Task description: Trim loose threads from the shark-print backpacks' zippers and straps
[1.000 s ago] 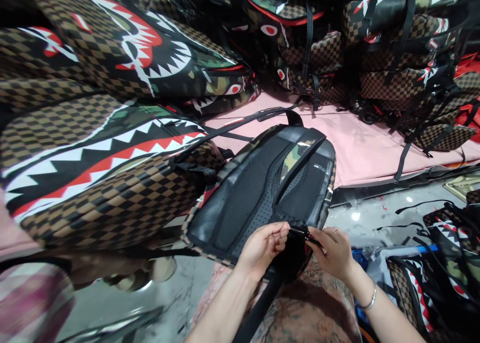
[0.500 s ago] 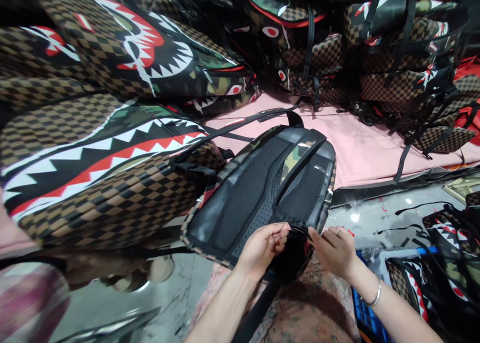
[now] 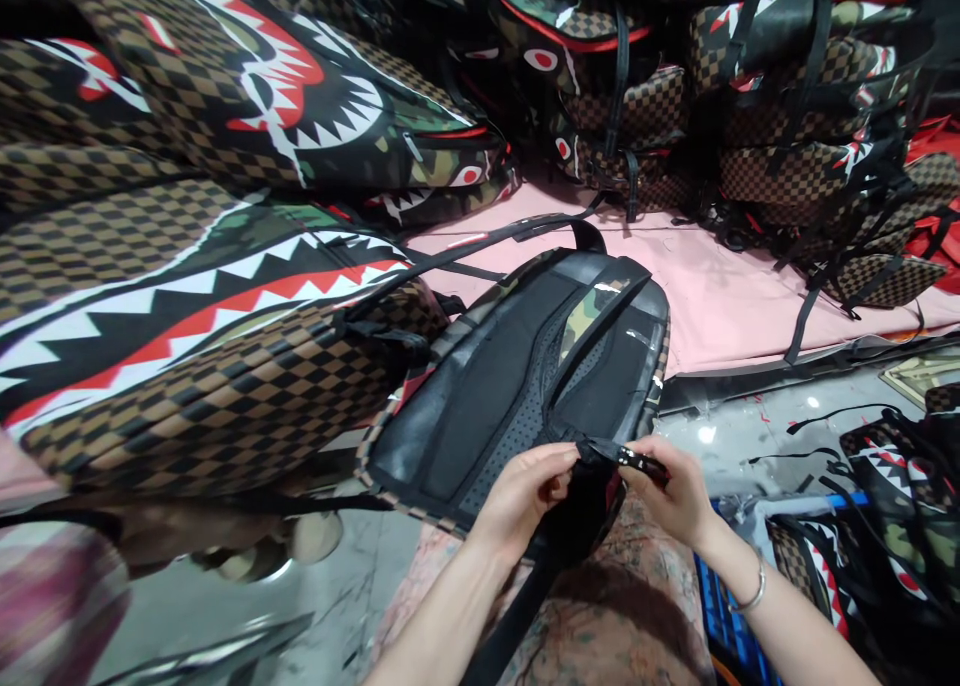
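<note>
Pinching a black strap end [image 3: 609,453] at lower centre of frame.
Left hand [image 3: 521,494] and right hand [image 3: 679,496] both grip it, against the backpack [image 3: 517,376].

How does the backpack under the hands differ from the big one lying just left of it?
The handled backpack lies back side up, showing black padded panels; the left backpack shows its shark-mouth front. The left hand and right hand pinch the handled backpack's strap; no hand touches the left backpack. Both carry brown checker print.
</note>
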Action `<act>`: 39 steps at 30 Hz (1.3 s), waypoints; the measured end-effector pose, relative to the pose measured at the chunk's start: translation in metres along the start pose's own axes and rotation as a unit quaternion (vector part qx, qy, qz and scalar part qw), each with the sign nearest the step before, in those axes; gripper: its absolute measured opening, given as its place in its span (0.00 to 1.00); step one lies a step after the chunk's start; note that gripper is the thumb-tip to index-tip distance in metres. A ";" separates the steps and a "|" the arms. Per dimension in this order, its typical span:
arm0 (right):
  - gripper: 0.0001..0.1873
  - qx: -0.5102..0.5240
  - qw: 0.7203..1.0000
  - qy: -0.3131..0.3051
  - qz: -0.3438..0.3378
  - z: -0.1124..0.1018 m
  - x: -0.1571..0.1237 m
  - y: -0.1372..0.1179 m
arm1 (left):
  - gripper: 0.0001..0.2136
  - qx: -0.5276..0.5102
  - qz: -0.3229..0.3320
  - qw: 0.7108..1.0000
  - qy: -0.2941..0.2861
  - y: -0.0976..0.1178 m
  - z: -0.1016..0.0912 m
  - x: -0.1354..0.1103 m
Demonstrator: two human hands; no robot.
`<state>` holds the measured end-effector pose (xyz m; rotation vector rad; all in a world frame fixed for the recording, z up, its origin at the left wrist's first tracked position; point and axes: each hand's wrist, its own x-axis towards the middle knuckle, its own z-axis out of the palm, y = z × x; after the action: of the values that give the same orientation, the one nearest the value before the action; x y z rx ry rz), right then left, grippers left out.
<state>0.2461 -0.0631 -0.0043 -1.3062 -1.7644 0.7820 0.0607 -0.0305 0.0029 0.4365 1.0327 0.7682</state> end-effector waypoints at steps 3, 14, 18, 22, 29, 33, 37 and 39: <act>0.06 0.050 0.996 -0.037 0.057 -0.001 0.004 -0.004 | 0.11 0.046 0.027 0.999 -0.005 -0.004 0.002 0.000; 0.06 0.039 0.992 -0.098 0.073 -0.015 0.016 -0.014 | 0.15 0.116 0.066 0.990 0.052 -0.010 0.006 -0.002; 0.06 0.067 0.990 -0.103 0.074 -0.013 0.022 -0.009 | 0.16 0.118 0.062 0.990 0.048 -0.011 0.004 -0.001; 0.09 0.242 0.948 -0.097 0.181 -0.001 0.017 0.005 | 0.16 0.107 0.058 0.992 0.027 -0.011 0.001 0.001; 0.15 0.495 0.806 -0.071 0.316 0.019 0.002 0.013 | 0.15 0.124 0.046 0.991 -0.020 -0.006 -0.002 0.003; 0.13 0.387 0.881 0.013 0.273 0.016 0.007 0.011 | 0.14 0.131 0.044 0.990 -0.012 -0.006 0.001 0.003; 0.09 0.127 0.980 0.078 0.135 0.008 0.007 0.010 | 0.16 0.119 0.062 0.991 0.003 -0.010 0.001 0.008; 0.09 -0.004 0.994 0.097 0.042 0.005 0.003 0.011 | 0.17 0.095 0.049 0.994 -0.001 -0.009 0.001 0.011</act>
<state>0.2468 -0.0568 -0.0152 -1.4198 -1.5691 0.6689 0.0678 -0.0284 -0.0096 0.6544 1.0927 0.7590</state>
